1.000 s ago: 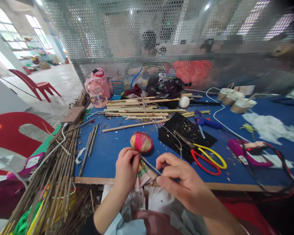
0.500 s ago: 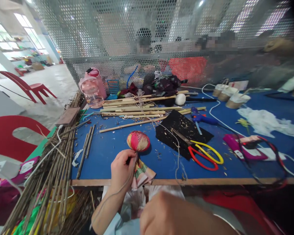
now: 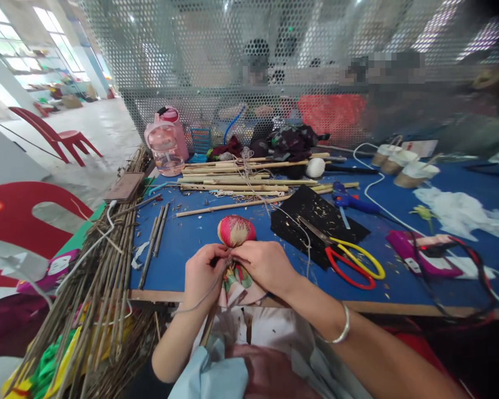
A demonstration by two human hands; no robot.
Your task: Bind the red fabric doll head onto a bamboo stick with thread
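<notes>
A round bundle of red and cream patterned cloth (image 3: 236, 231) stands above the table's front edge, with its loose skirt hanging below the gathered neck. My left hand (image 3: 205, 274) pinches that neck from the left, and a grey string (image 3: 199, 302) runs down from its fingers across the wrist. From the right, my right hand (image 3: 268, 266) closes its fingertips on the same neck, touching the left fingertips. A thin stick (image 3: 208, 328) shows below the cloth. The exact hold of the fingertips on the string is hidden.
Scissors with red and yellow handles (image 3: 349, 260) lie on black cloth (image 3: 303, 202) to the right. Behind are bamboo sticks (image 3: 233, 188), a white ball (image 3: 315, 168), a blue glue gun (image 3: 355, 204) and a pink bottle (image 3: 166, 144). Long twigs (image 3: 103, 277) lie at left.
My right hand has come up from below the table's front edge to the bundle's neck. The view has shifted slightly, and my left hand still pinches the neck.
</notes>
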